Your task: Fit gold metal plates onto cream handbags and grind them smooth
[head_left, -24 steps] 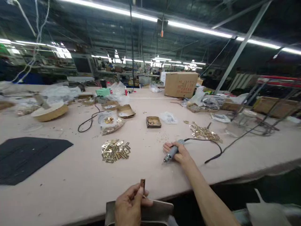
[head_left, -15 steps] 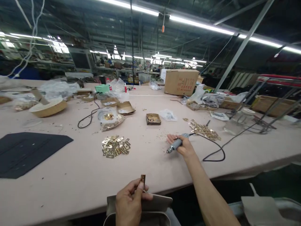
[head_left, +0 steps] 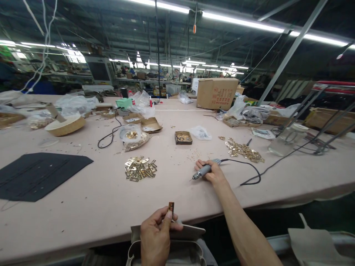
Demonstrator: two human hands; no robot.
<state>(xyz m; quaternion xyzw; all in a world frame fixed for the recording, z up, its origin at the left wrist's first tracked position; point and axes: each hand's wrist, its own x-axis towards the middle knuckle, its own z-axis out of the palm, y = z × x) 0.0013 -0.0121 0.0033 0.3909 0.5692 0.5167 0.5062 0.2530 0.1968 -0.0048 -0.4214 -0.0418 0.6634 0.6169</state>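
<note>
My right hand [head_left: 211, 173] lies on the pale table, fingers wrapped round a grey corded electric screwdriver [head_left: 203, 171] whose tip points left. Its black cable [head_left: 251, 173] loops off to the right. At the table's near edge my left hand [head_left: 156, 232] pinches a small brown-gold metal fitting [head_left: 171, 207] upright, over a grey bag [head_left: 172, 245] in my lap. A heap of gold metal plates [head_left: 140, 169] lies left of the screwdriver. Ahead of it stands a small open box of gold screws [head_left: 183, 137].
A black sheet [head_left: 36, 175] lies at the left. A second pile of gold fittings [head_left: 244, 150] sits right of centre. Further back are plastic bags [head_left: 133, 135], a round straw tray [head_left: 65, 125], a cardboard carton [head_left: 216, 93] and a metal rack [head_left: 324, 111].
My right hand drew the screwdriver a little further away and to the right across the table, then settled. The left hand keeps the fitting pinched in much the same place.
</note>
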